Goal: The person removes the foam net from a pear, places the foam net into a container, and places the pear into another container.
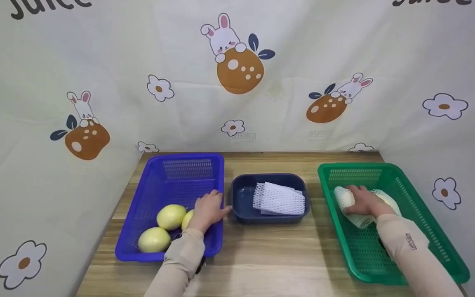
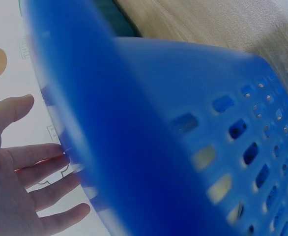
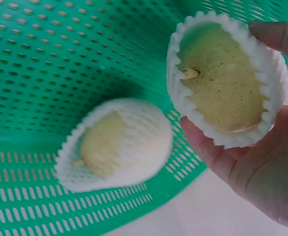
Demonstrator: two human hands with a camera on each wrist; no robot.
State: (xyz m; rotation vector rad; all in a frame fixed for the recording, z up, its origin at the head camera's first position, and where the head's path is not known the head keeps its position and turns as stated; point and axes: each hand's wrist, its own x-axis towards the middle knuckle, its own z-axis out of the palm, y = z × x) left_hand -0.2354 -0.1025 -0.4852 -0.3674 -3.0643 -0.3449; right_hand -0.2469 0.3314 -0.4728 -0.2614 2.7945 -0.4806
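Note:
My right hand holds a pale yellow-green melon in a white foam net, its thumb and fingers round the net. The stem end shows at the net's scalloped mouth. Beside it in the green basket lies a second netted melon, partly behind my right hand in the head view. My left hand reaches over the right side of the blue basket, fingers extended and nothing in its grasp. Near it are two bare melons and a third melon, half hidden by that hand.
Between the baskets stands a small dark blue tub with several white foam nets lying in it. All three containers sit on a wood-grain table. A printed cloth hangs at the back and both sides.

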